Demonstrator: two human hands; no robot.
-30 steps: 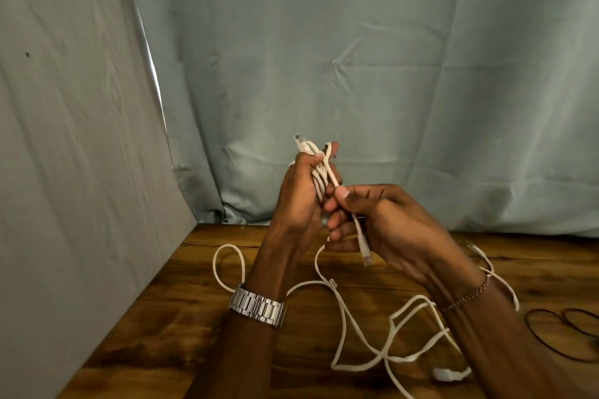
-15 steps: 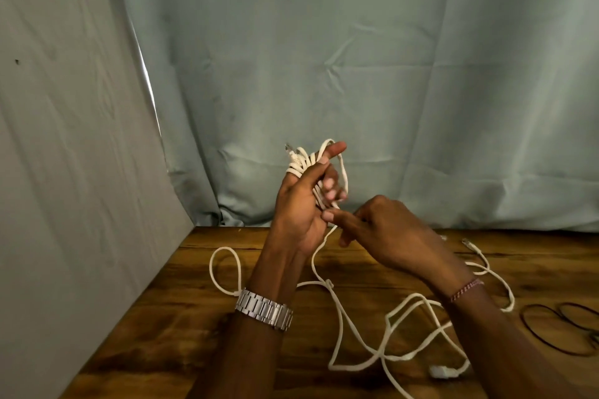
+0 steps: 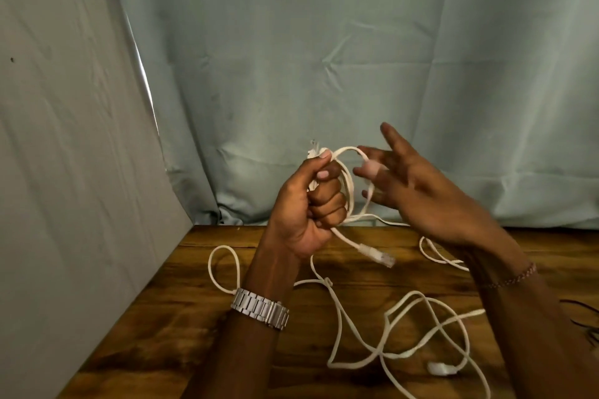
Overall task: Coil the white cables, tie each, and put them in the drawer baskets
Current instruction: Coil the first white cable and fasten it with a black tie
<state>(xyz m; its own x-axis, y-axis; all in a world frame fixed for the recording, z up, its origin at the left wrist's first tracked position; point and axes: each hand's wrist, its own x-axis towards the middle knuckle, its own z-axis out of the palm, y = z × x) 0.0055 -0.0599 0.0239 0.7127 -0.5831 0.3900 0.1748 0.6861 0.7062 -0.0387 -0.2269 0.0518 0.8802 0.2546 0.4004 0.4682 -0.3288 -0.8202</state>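
White cable half-coiled, nothing tied yet.

Head view: the left hand (image 3: 308,204) is fisted round a small bundle of white cable (image 3: 346,185) held up above the far edge of the wooden table (image 3: 181,317), one clear plug (image 3: 377,255) dangling from under the fist. The right hand (image 3: 418,191) is spread, fingers straight, and seems to hook the newest loop on a fingertip (motion blur makes that contact uncertain). Most of the length is left to gather: loose cable (image 3: 421,327) sprawls over the table toward its near right corner, with a second white plug (image 3: 440,368) lying there. A black cord (image 3: 583,311) sits at the right edge. By my reading, coiling is mid-way; tying and stowing remain. No drawer or basket shows, so their contents cannot be told.
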